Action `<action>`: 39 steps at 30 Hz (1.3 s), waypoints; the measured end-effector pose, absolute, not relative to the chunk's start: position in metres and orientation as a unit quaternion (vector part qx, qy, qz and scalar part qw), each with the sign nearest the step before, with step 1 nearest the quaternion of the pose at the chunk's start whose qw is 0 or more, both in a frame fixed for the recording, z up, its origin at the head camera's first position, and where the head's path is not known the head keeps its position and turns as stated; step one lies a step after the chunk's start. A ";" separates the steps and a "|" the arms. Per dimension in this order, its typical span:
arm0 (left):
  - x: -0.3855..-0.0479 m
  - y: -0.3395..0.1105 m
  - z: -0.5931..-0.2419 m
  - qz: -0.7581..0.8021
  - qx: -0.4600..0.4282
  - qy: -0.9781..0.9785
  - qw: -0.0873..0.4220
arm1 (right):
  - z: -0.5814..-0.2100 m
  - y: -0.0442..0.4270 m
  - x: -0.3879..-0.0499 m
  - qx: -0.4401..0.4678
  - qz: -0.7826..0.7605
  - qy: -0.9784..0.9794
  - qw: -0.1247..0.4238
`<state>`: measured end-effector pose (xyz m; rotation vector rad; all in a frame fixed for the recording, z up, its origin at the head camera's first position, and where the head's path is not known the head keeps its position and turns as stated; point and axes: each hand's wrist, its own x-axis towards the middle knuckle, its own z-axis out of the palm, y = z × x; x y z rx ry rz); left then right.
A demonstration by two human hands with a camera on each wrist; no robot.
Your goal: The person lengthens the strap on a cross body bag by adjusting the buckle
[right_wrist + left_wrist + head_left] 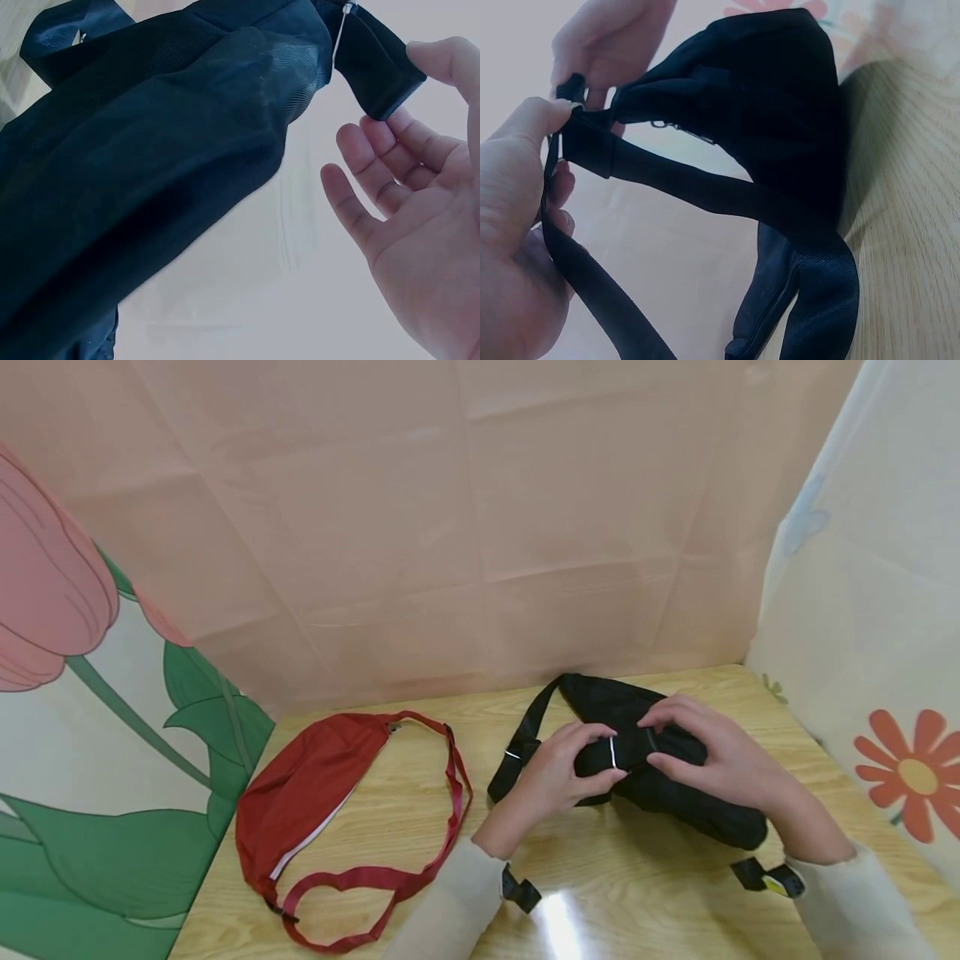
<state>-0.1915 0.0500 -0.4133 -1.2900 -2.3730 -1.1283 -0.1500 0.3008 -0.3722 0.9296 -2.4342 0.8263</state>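
In the head view, a black waist bag (690,810) is held up at the right of the table. My left hand (551,768) pinches its black strap (630,743) beside a white-edged band; my right hand (720,756) has thumb and fingers around the strap a little further right. The left wrist view shows the left hand (517,225) gripping the strap (705,187) near a buckle piece, with the bag (780,90) beyond. In the right wrist view, the right hand's (435,217) thumb and fingertips hold the black strap end (379,67) beside the bag (150,135).
A red waist bag (315,785) with a white zip lies at the left of the wooden table (615,902), its red strap (397,881) looped towards the front. A pinkish sheet (480,527) hangs behind, and floral sheets stand at both sides.
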 end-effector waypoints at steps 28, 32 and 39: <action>-0.190 0.050 -0.413 -0.381 -0.433 -0.812 0.095 | -0.371 0.298 -0.152 0.330 0.289 -0.879 0.189; -0.190 0.049 -0.413 -0.385 -0.430 -0.811 0.090 | -0.370 0.301 -0.151 0.327 0.287 -0.880 0.190; -0.190 0.049 -0.413 -0.387 -0.431 -0.809 0.094 | -0.367 0.299 -0.150 0.327 0.292 -0.880 0.183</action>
